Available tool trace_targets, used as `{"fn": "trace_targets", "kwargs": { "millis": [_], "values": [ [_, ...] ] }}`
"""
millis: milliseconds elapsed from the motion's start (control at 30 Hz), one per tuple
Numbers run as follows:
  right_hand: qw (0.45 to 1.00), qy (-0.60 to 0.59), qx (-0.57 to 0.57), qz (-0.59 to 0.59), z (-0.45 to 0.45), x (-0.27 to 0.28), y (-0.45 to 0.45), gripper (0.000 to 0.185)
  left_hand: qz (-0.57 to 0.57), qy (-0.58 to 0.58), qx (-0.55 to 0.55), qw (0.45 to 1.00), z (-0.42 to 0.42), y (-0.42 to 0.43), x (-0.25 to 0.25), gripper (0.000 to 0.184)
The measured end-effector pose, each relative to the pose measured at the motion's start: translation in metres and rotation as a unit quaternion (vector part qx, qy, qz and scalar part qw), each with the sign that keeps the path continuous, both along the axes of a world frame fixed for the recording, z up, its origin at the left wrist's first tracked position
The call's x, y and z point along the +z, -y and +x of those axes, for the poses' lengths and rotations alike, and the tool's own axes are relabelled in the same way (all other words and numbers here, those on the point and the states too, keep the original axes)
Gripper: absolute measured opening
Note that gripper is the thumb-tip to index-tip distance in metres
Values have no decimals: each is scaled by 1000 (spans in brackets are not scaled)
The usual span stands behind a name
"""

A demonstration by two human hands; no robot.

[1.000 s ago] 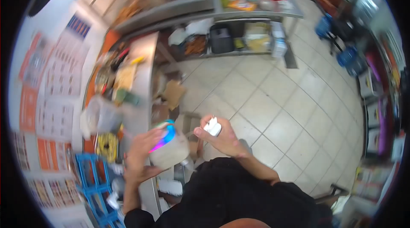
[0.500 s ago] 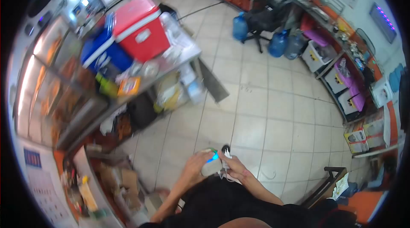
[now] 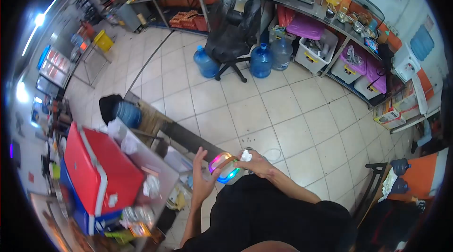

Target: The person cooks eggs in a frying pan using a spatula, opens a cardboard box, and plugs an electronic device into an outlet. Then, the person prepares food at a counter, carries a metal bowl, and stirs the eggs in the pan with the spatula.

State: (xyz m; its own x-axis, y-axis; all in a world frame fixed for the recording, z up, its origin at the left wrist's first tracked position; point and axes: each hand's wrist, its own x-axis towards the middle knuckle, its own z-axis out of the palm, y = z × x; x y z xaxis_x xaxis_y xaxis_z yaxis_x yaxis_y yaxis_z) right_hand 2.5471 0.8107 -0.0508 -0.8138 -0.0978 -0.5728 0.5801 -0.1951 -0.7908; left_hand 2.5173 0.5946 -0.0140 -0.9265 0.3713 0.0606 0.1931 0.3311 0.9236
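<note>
A pale device with a ring of coloured lights [image 3: 225, 169] is in front of my body, low in the middle of the view. My left hand [image 3: 204, 176] is at its left side, thumb against it and fingers spread upward. On the other side my right hand [image 3: 258, 163] has its fingers closed round a small white plug [image 3: 246, 156], close beside the device. Whether my right fingers also touch the device cannot be made out.
At lower left a red cooler [image 3: 104, 172] stands on a metal table. A black office chair [image 3: 232, 40] is ahead, beside blue water jugs [image 3: 261, 60]. Shelving with purple-lidded bins [image 3: 348, 66] runs along the right. A wooden-edged table [image 3: 373, 195] is at lower right.
My view has swung to the right, from the counter and cooler table toward the chair and shelves. The device and plug, first held apart, are now close together. My left fingers have spread.
</note>
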Motion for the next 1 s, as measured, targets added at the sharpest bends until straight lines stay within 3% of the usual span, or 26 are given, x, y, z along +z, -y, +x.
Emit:
{"fn": "trace_targets", "kwargs": {
  "millis": [67,100,233,333,367,467,567,600,633,700,767,867,967,1000],
  "values": [
    [999,-34,40,10,-78,26,-6,23,63,155,31,985,-71,-1,-11,60],
    [997,-66,39,-8,-115,9,-3,25,109,155,14,982,-103,1,-25,59],
    [981,-158,107,34,-266,21,2,29,65,241,7,968,-231,5,-16,58],
    [979,-70,164,94,-355,28,-3,28,140,272,18,952,-316,1,-40,57],
    [980,-124,130,90,-379,12,-4,28,156,305,11,939,-346,-4,-48,59],
    [993,-105,17,42,-441,2,-19,27,246,431,-14,868,-440,-20,-84,59],
    [987,-83,-133,35,-480,24,-65,31,278,432,-95,852,-520,-79,-65,56],
    [977,-75,-199,26,-486,29,-84,32,296,443,-136,836,-543,-99,-70,55],
    [956,-64,-284,-23,-493,19,-109,35,239,404,-184,864,-567,-122,-73,59],
    [904,6,-427,4,-494,24,-173,34,224,429,-188,854,-603,-180,-69,59],
    [877,6,-479,29,-482,35,-245,34,235,435,-206,844,-626,-249,-59,57],
    [804,-163,-571,-23,-470,40,-340,34,267,453,-212,824,-646,-348,-46,53],
    [743,-269,-607,-89,-480,53,-439,23,284,438,-236,820,-652,-442,-36,55],
    [748,-296,-588,-86,-484,61,-477,24,294,427,-239,821,-652,-475,-34,56]
  ]
}}
